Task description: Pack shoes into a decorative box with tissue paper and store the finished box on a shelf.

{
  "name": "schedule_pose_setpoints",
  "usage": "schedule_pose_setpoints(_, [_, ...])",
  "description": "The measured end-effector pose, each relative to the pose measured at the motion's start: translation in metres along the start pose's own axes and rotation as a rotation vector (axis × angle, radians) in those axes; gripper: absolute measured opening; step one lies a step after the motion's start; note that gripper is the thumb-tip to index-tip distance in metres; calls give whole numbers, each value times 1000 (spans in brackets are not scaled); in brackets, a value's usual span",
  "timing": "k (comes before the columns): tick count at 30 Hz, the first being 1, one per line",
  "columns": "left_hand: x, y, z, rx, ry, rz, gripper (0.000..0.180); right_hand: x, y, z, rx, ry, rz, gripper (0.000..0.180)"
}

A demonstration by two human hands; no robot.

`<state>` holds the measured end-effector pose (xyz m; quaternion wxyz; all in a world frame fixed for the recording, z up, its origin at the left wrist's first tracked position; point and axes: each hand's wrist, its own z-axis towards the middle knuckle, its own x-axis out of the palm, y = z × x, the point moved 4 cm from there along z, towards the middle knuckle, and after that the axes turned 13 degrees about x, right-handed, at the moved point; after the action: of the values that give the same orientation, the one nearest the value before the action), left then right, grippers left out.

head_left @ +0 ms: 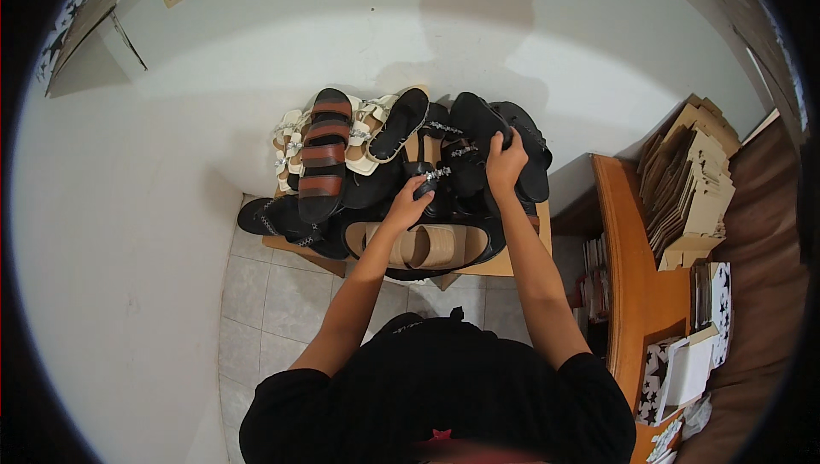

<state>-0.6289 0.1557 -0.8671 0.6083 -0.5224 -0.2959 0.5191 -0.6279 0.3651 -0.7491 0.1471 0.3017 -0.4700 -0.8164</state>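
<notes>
My left hand (407,206) is closed on a black sandal (437,175) with a sparkling jewelled strap, near the middle of a pile of footwear. To its right, my right hand (506,165) grips another black sandal (472,115), its dark sole tilted up. A sandal with brown straps (323,156) lies on the pile's left side, beside cream sandals (289,143) and a black-soled sandal with a pale edge (400,126). Below my hands, a black open bag (483,250) holds something beige (436,247). My fingers partly hide both held sandals.
The footwear rests on a low wooden table (519,261) against a white wall. On the right stands a wooden cabinet (628,250) bearing stacked flat cardboard (688,186) and a star-patterned box (658,378). Grey floor tiles (286,306) show below the table.
</notes>
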Motion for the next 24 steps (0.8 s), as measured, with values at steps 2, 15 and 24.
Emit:
schedule_pose_setpoints(2, [-1, 3, 1, -9, 6, 20, 47, -16, 3, -4, 129, -70, 182, 37])
schedule_pose_setpoints(15, [85, -76, -18, -331, -213, -700, 60, -107, -93, -88, 628, 380, 1079, 31])
schedule_pose_setpoints(24, [250, -154, -53, -337, -114, -1179, 68, -297, -92, -121, 316, 460, 746, 52])
